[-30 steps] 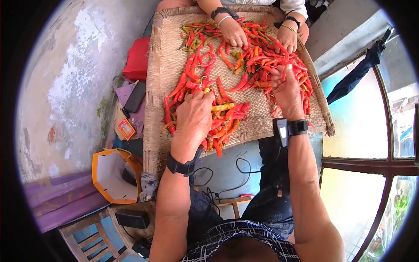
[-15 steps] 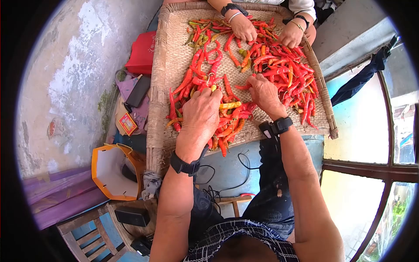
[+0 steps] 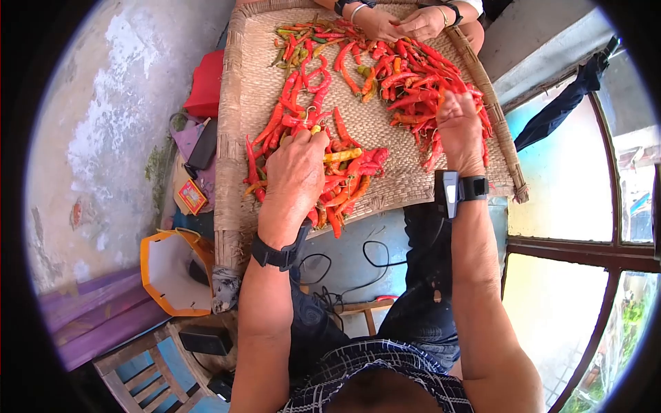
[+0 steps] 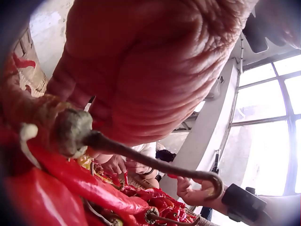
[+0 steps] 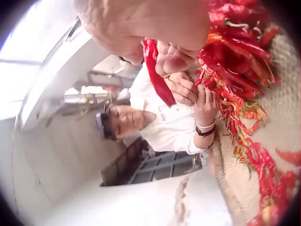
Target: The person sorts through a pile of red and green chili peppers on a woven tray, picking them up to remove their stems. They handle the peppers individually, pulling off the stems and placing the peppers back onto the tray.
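Red, orange and yellow peppers lie on a woven tray [image 3: 406,182] in a left pile [image 3: 351,196] and a larger right pile [image 3: 420,103]. My left hand [image 3: 296,172] rests over the left pile with bent fingers; its fingertips are hidden among the peppers. In the left wrist view its palm [image 4: 155,70] is just above a thick pepper stem [image 4: 73,132]. Palm up, my right hand [image 3: 460,134] is over the right pile. The right wrist view shows its fingers [image 5: 174,63] pinching a red pepper [image 5: 157,77].
Opposite, another person's hands [image 3: 399,24] meet over the tray's far edge. To the left are a red bag [image 3: 205,86], a dark case [image 3: 203,146] and an orange-edged container [image 3: 172,275]. Windows [image 3: 564,186] stand at the right; cables [image 3: 330,296] hang below.
My right hand has gone from beside the left hand back to the right pile. The other person's hands have come together at the far edge. My left hand remains at the left pile.
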The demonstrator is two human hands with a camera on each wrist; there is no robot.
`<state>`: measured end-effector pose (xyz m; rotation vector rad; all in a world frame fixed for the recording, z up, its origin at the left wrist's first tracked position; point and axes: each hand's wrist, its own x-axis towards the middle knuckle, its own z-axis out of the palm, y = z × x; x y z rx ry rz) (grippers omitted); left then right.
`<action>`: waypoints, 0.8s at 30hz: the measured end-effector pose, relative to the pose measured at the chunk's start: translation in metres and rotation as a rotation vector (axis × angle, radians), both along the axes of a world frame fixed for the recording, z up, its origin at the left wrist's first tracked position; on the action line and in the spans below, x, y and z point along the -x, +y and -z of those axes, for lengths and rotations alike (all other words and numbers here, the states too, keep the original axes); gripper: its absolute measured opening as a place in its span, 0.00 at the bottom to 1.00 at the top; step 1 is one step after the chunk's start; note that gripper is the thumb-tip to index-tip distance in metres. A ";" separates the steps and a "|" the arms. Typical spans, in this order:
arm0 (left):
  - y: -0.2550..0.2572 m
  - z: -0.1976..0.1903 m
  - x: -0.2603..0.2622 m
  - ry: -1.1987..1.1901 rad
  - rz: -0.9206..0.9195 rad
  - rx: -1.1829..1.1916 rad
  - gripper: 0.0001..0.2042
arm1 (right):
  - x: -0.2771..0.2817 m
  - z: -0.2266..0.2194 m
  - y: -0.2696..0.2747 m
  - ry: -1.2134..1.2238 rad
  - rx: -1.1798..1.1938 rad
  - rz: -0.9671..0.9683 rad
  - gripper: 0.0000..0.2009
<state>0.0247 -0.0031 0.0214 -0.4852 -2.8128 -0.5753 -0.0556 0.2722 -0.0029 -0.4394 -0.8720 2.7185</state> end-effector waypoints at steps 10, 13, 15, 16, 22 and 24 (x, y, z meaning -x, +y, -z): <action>0.001 -0.003 0.000 -0.018 -0.001 -0.011 0.06 | -0.007 0.019 -0.109 0.062 -2.042 -0.545 0.13; 0.000 -0.003 -0.001 -0.024 0.004 -0.015 0.06 | 0.004 0.030 -0.118 -0.107 -2.121 -0.678 0.15; 0.000 -0.006 -0.001 -0.049 0.013 -0.009 0.06 | 0.008 0.038 -0.120 -0.146 -2.088 -0.686 0.16; 0.000 -0.006 -0.001 -0.043 0.020 -0.012 0.06 | 0.010 0.041 -0.120 -0.109 -2.081 -0.695 0.15; -0.002 -0.002 -0.001 -0.046 0.019 -0.037 0.06 | 0.004 0.030 -0.106 -0.033 -1.909 -0.410 0.12; -0.003 -0.002 -0.001 -0.036 0.016 -0.042 0.06 | 0.009 0.030 -0.088 0.176 -1.502 -0.257 0.11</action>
